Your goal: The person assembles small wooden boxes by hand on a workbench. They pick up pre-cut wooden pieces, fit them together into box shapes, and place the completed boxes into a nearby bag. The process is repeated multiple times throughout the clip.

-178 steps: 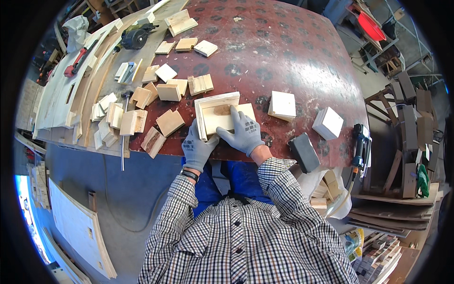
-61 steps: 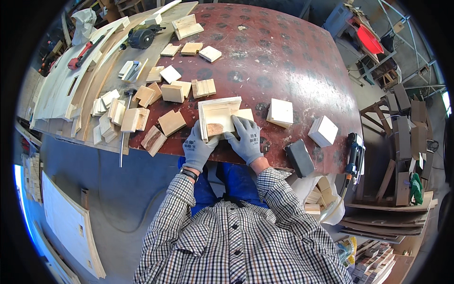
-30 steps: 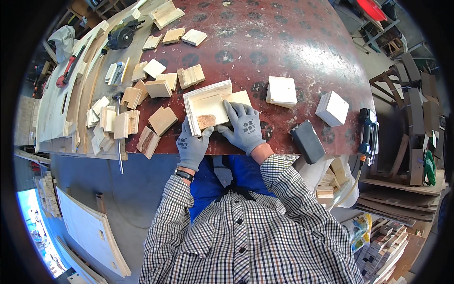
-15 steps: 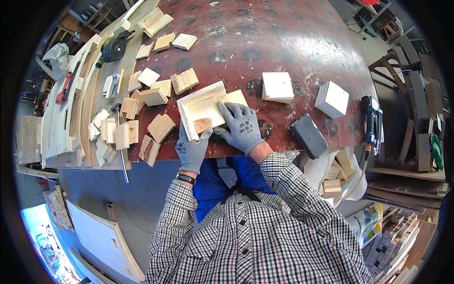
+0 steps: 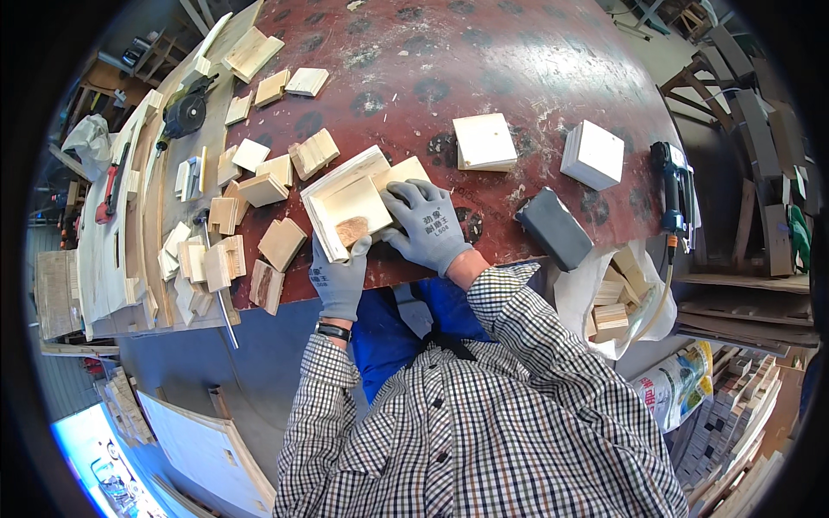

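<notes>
A small open wooden box (image 5: pixel 344 178) with pale walls is tilted at the near edge of the table. Inside it, a brown patch (image 5: pixel 352 230) shows near the lower corner. My gloved left hand (image 5: pixel 339 283) grips the near left corner, thumb over the edge and the other fingers mostly hidden beneath. My gloved right hand (image 5: pixel 427 226) closes over the box's right side, fingertips curled on the wood. Beyond those fingers a flat pale wood piece (image 5: pixel 402 172) sticks out; whether it is joined to the box I cannot tell.
Cut wood blocks (image 5: pixel 282 244) lie scattered left of the box on the red table (image 5: pixel 389 95). To the right are two stacks of square boards (image 5: pixel 485 142), (image 5: pixel 592 155), a dark grey block (image 5: pixel 555 229) and an air nailer (image 5: pixel 673 192) with a hose. A white sack (image 5: pixel 572 298) holds offcuts.
The whole view has shifted slightly, so the table things appear farther left. Both hands keep their hold on the box, with only slight finger movement.
</notes>
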A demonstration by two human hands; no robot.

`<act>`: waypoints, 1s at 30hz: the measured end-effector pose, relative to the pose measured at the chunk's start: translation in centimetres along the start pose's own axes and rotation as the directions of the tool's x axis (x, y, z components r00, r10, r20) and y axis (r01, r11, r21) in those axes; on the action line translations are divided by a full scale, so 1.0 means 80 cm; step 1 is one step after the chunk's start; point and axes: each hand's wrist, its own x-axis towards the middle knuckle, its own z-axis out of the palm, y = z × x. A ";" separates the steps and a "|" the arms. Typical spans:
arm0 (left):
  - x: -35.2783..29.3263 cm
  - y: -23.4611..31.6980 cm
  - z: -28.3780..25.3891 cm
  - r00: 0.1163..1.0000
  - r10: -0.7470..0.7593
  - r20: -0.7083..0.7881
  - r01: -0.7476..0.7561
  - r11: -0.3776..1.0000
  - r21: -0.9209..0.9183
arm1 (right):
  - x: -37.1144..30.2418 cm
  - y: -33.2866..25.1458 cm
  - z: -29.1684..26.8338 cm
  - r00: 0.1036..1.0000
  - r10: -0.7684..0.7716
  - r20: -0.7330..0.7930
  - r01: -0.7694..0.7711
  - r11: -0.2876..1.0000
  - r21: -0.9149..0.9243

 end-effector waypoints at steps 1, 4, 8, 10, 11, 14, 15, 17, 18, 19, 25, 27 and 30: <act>0.001 -0.001 0.000 1.000 0.001 -0.001 -0.001 1.000 0.012 | 0.001 -0.002 -0.002 1.000 0.008 0.008 -0.008 1.000 0.002; 0.000 -0.004 0.004 1.000 -0.003 -0.012 0.003 1.000 0.031 | -0.001 0.000 -0.002 1.000 -0.001 -0.001 0.001 1.000 -0.025; -0.002 0.002 0.002 0.999 -0.044 -0.030 0.045 0.999 0.022 | 0.000 -0.005 -0.008 1.000 0.000 0.015 0.001 1.000 -0.022; -0.001 0.004 0.003 0.998 -0.048 -0.044 0.048 0.999 0.019 | 0.000 -0.003 -0.007 1.000 0.000 0.023 0.001 0.999 -0.032; 0.000 0.004 0.004 0.997 -0.049 -0.052 0.050 0.999 0.017 | 0.001 -0.002 -0.005 1.000 0.004 0.028 -0.003 0.999 -0.036; 0.002 0.001 0.004 0.995 -0.090 -0.038 0.089 0.996 -0.012 | 0.002 -0.004 0.000 0.999 0.014 0.042 -0.012 0.999 -0.045; 0.002 0.004 0.003 0.997 -0.027 -0.072 0.030 0.999 0.033 | 0.001 -0.004 0.000 0.999 0.014 0.042 -0.012 0.999 -0.049; 0.004 0.009 0.003 0.986 0.100 -0.132 -0.083 0.988 0.129 | 0.001 -0.003 0.000 0.999 0.017 0.046 -0.014 0.998 -0.058; 0.003 0.008 0.001 0.992 0.074 -0.105 -0.064 0.994 0.093 | 0.002 -0.004 0.000 0.998 0.019 0.055 -0.015 0.998 -0.062; 0.002 0.007 0.000 0.996 0.048 -0.078 -0.044 0.997 0.057 | 0.003 -0.005 0.000 0.998 0.020 0.064 -0.016 0.998 -0.065; 0.001 0.004 0.003 0.997 0.027 -0.076 -0.023 0.998 0.062 | 0.003 -0.006 0.000 0.997 0.019 0.080 -0.013 0.996 -0.084; 0.001 0.002 0.002 0.998 0.022 -0.063 -0.018 0.998 0.066 | 0.005 -0.008 -0.001 0.994 0.029 0.107 -0.018 0.995 -0.098; 0.001 0.000 0.003 0.998 0.040 -0.052 -0.037 0.997 0.063 | 0.004 -0.006 0.000 0.994 0.021 0.110 -0.008 0.992 -0.123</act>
